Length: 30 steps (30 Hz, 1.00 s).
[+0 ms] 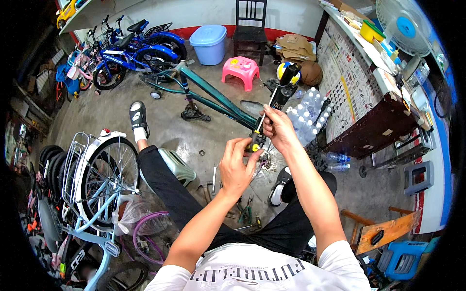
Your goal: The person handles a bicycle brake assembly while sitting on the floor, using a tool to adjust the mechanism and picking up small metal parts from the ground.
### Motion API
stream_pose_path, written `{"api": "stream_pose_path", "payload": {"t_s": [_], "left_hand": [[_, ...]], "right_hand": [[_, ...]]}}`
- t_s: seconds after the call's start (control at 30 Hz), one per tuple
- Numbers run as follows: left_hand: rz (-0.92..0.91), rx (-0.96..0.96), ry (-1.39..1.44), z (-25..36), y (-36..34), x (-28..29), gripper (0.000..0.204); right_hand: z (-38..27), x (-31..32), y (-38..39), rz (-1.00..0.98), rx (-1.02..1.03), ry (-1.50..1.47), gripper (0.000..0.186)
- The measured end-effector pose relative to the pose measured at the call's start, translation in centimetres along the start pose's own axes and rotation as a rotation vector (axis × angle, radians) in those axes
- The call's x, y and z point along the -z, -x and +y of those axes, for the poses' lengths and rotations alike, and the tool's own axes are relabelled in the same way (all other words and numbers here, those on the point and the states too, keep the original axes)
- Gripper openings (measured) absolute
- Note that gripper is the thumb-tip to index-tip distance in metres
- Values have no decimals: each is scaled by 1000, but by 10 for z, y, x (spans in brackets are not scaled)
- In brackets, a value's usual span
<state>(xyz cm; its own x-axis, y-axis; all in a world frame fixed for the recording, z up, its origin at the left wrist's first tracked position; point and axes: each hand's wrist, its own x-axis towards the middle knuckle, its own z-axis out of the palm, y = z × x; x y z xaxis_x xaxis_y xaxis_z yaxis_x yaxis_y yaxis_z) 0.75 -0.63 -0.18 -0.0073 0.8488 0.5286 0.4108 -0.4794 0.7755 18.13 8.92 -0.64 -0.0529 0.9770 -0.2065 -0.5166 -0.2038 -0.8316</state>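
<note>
In front of me is a dark green bicycle frame [211, 96], its head end close to my hands. My left hand [237, 167] is closed, fingertips and thumb on the black and yellow handle of a screwdriver [260, 127]. The long metal shaft slants up and right from that handle. My right hand [280, 130] pinches around the shaft, and its fingers hide part of it. Past the right hand, a black grip-like part [290, 75] rises beside the far end of the shaft. What the tip touches I cannot make out.
Wrenches [214, 180] and pliers [248, 209] lie on the floor between my legs. A silver-green stool [177, 167] stands by my left leg. Bottles [310, 114] cluster at the right, near a counter [357, 72]. A light-blue bicycle [99, 213] is at the left. Ahead stands a pink stool [241, 69].
</note>
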Motion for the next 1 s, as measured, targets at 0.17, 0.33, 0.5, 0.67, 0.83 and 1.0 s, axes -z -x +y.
{"api": "stream_pose_path", "payload": {"t_s": [0.17, 0.33, 0.5, 0.67, 0.83, 1.0], "left_hand": [[46, 54, 13, 3, -5, 2, 22], [-4, 42, 1, 6, -3, 4, 24], [-94, 333, 329, 0, -2, 0, 29], [-128, 1273, 1558, -13, -13, 6, 41], [-12, 1400, 1562, -14, -7, 1, 37], [-52, 1225, 1254, -15, 0, -11, 41]], "right_hand": [[-15, 5, 3, 356, 554, 928, 35], [-128, -15, -27, 348, 724, 1663, 40], [-156, -19, -80, -74, 268, 1961, 51], [-152, -21, -84, -110, 397, 2051, 38], [-133, -11, -68, 94, 600, 1972, 35], [-124, 14, -70, 377, 687, 1507, 36]]}}
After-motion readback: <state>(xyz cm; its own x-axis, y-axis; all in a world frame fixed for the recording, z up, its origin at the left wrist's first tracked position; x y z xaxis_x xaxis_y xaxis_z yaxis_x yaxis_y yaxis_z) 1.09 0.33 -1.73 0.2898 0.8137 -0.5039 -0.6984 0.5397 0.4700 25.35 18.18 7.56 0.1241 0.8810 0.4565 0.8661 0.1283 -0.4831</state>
